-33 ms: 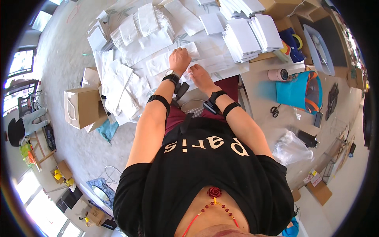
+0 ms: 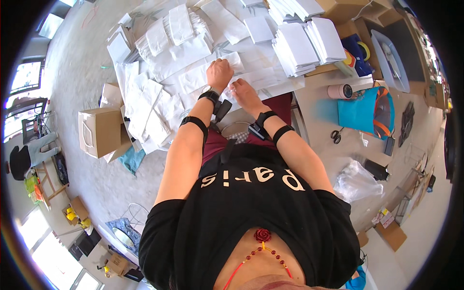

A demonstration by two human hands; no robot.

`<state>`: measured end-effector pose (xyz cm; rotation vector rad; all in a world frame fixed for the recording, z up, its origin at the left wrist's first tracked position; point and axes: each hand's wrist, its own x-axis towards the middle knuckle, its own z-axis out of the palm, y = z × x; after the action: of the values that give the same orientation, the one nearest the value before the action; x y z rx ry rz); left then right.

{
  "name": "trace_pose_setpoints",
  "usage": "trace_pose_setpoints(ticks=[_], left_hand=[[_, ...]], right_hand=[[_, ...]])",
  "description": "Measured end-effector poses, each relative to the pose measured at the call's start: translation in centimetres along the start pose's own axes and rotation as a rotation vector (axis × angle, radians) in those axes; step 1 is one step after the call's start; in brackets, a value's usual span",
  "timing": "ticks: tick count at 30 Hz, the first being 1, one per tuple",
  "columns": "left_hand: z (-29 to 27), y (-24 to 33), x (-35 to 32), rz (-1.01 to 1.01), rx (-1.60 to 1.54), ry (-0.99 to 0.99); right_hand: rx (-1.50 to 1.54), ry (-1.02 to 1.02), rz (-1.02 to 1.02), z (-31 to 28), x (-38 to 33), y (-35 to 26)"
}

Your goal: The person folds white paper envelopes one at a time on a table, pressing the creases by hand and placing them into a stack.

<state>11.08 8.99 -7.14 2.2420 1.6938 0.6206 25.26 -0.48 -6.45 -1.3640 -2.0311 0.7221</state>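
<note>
My left hand [image 2: 219,73] is closed on the upper edge of a flat white paper bag [image 2: 258,77] lying on the table in front of me. Just to its right, my right hand [image 2: 244,92] pinches the near edge of the same bag, fingers curled down onto it. Both wrists carry black bands with small black devices. Several more flat white paper bags [image 2: 193,79] lie loose and overlapping around both hands.
Neat stacks of white bags [image 2: 309,41] stand at the table's right. A cardboard box [image 2: 99,130] sits on the floor to the left. On the right are a tape roll [image 2: 340,91], scissors [image 2: 337,135], a blue bag [image 2: 360,113] and a clear plastic bag [image 2: 355,181].
</note>
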Motion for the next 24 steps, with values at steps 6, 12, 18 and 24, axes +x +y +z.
trace_pose_setpoints(ticks=[6, 12, 18, 24], left_hand=[[0.0, -1.5, 0.7, -0.154, -0.272, -0.005], [-0.2, -2.6, 0.9, -0.128, -0.286, 0.043], [-0.8, -3.0, 0.8, -0.251, -0.354, 0.116], [-3.3, -4.2, 0.1, -0.497, -0.775, 0.083]], right_hand=[[0.009, 0.000, 0.008, 0.1, 0.1, 0.1], [0.030, 0.015, 0.027, 0.1, 0.2, 0.0], [0.047, -0.001, 0.021, 0.0, 0.2, 0.1], [0.077, 0.009, 0.043, -0.1, 0.5, 0.1]])
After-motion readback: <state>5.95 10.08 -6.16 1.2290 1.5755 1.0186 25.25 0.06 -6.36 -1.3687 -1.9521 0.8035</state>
